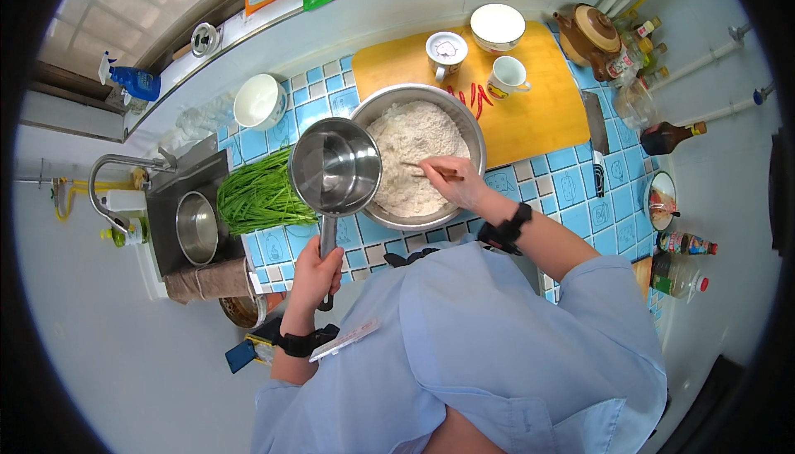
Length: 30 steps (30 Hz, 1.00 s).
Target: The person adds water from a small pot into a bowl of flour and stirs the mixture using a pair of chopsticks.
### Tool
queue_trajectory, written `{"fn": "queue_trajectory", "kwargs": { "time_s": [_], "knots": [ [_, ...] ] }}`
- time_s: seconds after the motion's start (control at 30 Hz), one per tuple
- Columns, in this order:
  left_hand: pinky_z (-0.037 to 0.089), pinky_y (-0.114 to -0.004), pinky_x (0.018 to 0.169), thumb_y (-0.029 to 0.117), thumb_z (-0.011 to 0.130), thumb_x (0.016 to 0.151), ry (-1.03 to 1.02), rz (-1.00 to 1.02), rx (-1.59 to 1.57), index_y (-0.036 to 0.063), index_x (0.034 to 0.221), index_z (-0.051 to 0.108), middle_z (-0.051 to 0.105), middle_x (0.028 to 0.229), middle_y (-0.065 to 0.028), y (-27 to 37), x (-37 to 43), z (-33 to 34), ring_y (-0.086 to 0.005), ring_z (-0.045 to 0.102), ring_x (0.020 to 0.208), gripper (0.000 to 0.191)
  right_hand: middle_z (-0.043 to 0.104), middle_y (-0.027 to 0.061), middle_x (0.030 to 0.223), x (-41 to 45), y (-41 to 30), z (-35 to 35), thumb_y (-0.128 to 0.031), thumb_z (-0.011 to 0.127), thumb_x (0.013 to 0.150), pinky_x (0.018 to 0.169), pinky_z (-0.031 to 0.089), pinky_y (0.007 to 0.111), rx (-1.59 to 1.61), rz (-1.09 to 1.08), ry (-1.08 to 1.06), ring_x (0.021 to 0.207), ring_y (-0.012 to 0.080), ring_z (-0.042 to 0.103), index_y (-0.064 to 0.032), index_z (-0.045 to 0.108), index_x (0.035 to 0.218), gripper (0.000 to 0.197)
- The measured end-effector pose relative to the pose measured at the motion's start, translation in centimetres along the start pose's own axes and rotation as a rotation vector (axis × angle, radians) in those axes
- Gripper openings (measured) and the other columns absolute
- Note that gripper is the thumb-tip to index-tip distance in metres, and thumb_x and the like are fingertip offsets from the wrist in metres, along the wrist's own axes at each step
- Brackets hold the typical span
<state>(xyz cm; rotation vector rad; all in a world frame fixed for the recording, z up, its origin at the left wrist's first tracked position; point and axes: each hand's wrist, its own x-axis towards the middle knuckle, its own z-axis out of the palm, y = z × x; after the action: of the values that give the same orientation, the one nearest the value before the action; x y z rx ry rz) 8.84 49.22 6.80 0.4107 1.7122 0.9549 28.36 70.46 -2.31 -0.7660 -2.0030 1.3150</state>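
Observation:
My left hand (pixel 317 269) grips the handle of a metal saucepan (pixel 336 166), held over the left rim of a large steel bowl (pixel 477 137). Liquid seems to lie in the saucepan; how much I cannot tell. Inside the bowl is a heap of pale, crumbly flour (pixel 413 187). My right hand (pixel 452 182) holds a pair of wooden chopsticks (pixel 447 173), their tips in the flour. Beside the bowl, to the left, lies a bunch of long green chives or similar greens (pixel 264 196).
A wooden cutting board (pixel 540 125) behind and right of the bowl bears red chillies (pixel 481 97), two mugs (pixel 508 75) and a bowl (pixel 497 27). A knife (pixel 596 137) lies beside it. At left are a white bowl (pixel 259 102) and a sink (pixel 164 218) holding a metal pot (pixel 197 228).

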Motion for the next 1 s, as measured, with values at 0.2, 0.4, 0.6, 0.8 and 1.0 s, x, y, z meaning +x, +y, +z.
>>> {"fn": "queue_trajectory", "kwargs": {
  "time_s": [0.2,0.4,0.6,0.8,1.0],
  "knots": [
    [0.031,-0.024,0.030,0.008,0.051,0.086,-0.004,0.021,-0.014,0.0031,0.082,0.039,0.042,0.053,-0.0012,-0.1,0.3,-0.3,-0.0089,0.039,0.035,0.013,0.063,0.0105,0.073,-2.0,-2.8,0.1,-0.011,0.060,0.083,0.056,0.047,0.025,0.136,0.110,-0.158,0.061,0.0111,0.059,-0.0001,0.064,0.086,0.012],
    [0.029,-0.023,0.031,0.007,0.052,0.086,0.010,0.025,-0.050,0.0043,0.082,0.041,0.043,0.058,-0.0011,-0.1,0.1,-0.7,-0.0077,0.037,0.037,0.012,0.061,0.0075,0.062,4.1,1.6,-1.2,-0.018,0.058,0.085,0.053,0.044,0.024,0.040,0.266,0.051,0.055,0.0085,0.054,0.0005,0.063,0.079,0.020],
    [0.032,-0.023,0.031,0.008,0.051,0.086,0.005,0.029,-0.051,0.0036,0.080,0.039,0.043,0.054,-0.0012,0.4,-0.1,-0.3,-0.0089,0.038,0.035,0.014,0.060,0.0018,0.063,6.1,2.6,-0.8,-0.015,0.057,0.086,0.049,0.041,0.021,0.157,0.202,0.191,0.053,0.0045,0.051,0.0008,0.064,0.087,0.017],
    [0.030,-0.024,0.030,0.007,0.052,0.086,0.017,0.032,-0.059,0.0037,0.082,0.041,0.043,0.057,-0.0015,-0.1,0.4,-0.7,-0.0082,0.037,0.036,0.012,0.063,0.0053,0.070,-0.4,-0.7,-0.1,-0.011,0.058,0.085,0.051,0.043,0.021,0.098,0.291,-0.060,0.059,0.0046,0.054,0.0005,0.065,0.088,0.014],
    [0.032,-0.024,0.030,0.008,0.051,0.086,0.033,0.020,-0.061,0.0031,0.080,0.040,0.042,0.054,-0.0012,0.5,0.5,-0.6,-0.0084,0.039,0.036,0.014,0.063,0.0069,0.069,-0.5,-1.9,2.1,-0.013,0.058,0.084,0.051,0.045,0.022,0.025,-0.090,-0.135,0.057,0.0101,0.056,0.0005,0.065,0.085,0.015]
  ]
}}
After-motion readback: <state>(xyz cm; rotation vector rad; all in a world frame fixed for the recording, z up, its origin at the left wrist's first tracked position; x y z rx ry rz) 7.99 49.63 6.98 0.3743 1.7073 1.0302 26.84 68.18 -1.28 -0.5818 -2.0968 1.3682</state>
